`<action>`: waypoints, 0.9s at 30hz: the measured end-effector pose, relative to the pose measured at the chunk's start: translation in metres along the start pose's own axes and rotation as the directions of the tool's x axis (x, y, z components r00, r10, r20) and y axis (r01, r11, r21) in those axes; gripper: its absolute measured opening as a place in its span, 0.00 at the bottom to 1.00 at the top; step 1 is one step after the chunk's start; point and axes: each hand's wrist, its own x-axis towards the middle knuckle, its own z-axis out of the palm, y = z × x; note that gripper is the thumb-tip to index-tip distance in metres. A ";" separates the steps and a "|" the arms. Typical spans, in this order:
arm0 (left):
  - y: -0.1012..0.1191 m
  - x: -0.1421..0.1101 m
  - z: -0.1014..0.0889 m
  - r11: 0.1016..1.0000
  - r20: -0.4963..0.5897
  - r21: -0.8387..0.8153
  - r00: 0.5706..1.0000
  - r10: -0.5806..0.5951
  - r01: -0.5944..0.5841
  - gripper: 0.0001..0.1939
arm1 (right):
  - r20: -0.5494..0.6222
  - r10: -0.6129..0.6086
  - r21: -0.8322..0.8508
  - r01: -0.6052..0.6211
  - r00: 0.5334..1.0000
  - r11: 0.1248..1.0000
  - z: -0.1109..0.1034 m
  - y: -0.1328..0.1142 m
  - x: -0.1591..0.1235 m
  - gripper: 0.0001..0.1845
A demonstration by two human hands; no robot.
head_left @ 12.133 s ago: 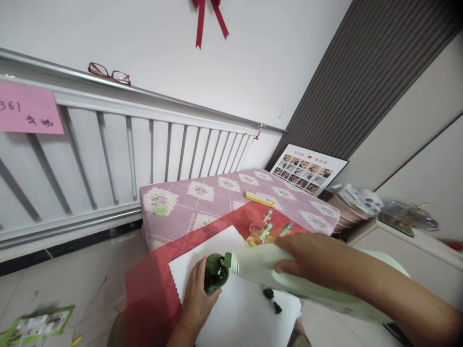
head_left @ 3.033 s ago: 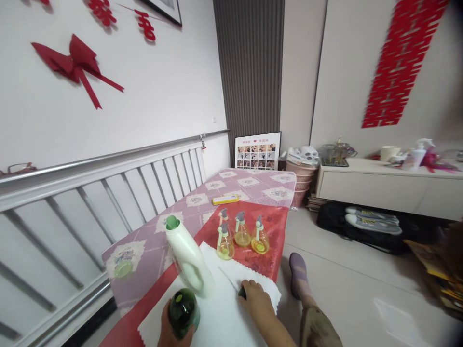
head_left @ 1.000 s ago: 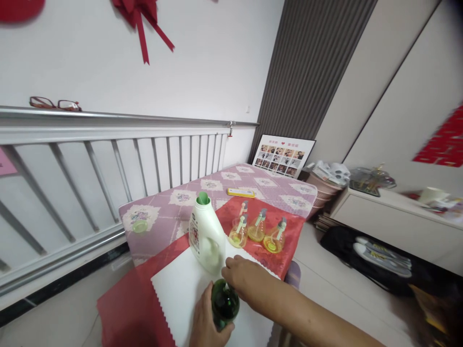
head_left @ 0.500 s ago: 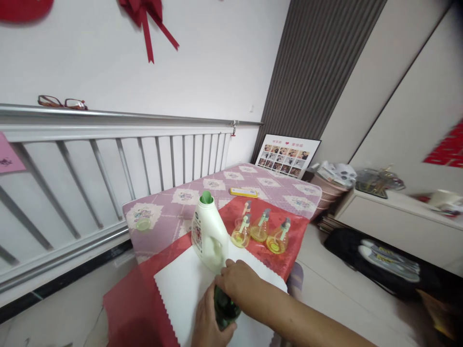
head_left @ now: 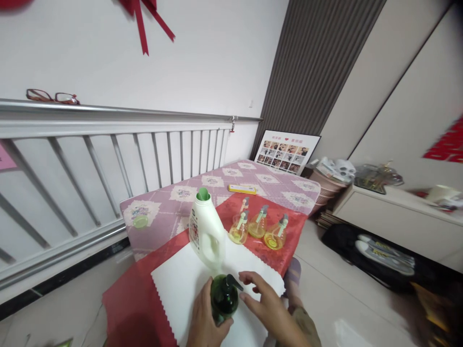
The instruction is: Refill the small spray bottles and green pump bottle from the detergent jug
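A dark green pump bottle (head_left: pixel 221 301) with a black pump head stands over the white scalloped mat (head_left: pixel 181 274). My left hand (head_left: pixel 207 315) is wrapped around its side. Just right of the pump spout, my right hand (head_left: pixel 263 301) has its fingers apart and holds nothing. Behind the bottle stands a large pale detergent jug (head_left: pixel 207 229) with a handle and a green spout in its uncapped neck. Several clear spray bottles (head_left: pixel 274 236) with yellow liquid stand on the red cloth (head_left: pixel 294 224) to the right. A pale green cap (head_left: pixel 141 221) lies on the table's left.
The table has a purple patterned cover (head_left: pixel 267 179), with a yellow-edged case (head_left: pixel 242 189) near the back. A white radiator (head_left: pixel 159 159) runs along the wall, with eyeglasses (head_left: pixel 52 96) on the pipe above. On the right are a pink basket (head_left: pixel 325 185) and a low white cabinet (head_left: pixel 383 217).
My right hand has come off the top of the green bottle and opened, moving right and uncovering the black pump head. My left hand still holds the bottle. The view has shifted slightly.
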 end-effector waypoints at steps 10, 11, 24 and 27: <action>-0.009 0.003 0.005 0.999 -0.031 0.025 0.999 0.033 -0.032 0.47 | 0.008 -0.125 0.177 0.122 0.992 0.977 0.043 -0.008 0.007 0.21; -0.009 0.002 0.005 0.999 -0.029 0.028 0.999 0.034 -0.033 0.47 | 0.003 -0.129 0.172 0.126 0.992 0.977 0.043 -0.010 0.008 0.18; -0.012 0.003 0.014 0.986 -0.157 0.111 0.978 0.141 -0.124 0.42 | -0.133 -0.038 0.146 0.057 0.990 0.988 0.059 -0.005 0.007 0.11; -0.008 0.003 0.020 0.985 -0.234 0.134 0.963 0.137 -0.108 0.42 | -0.201 -0.009 0.141 0.038 0.979 0.989 0.067 0.001 0.007 0.12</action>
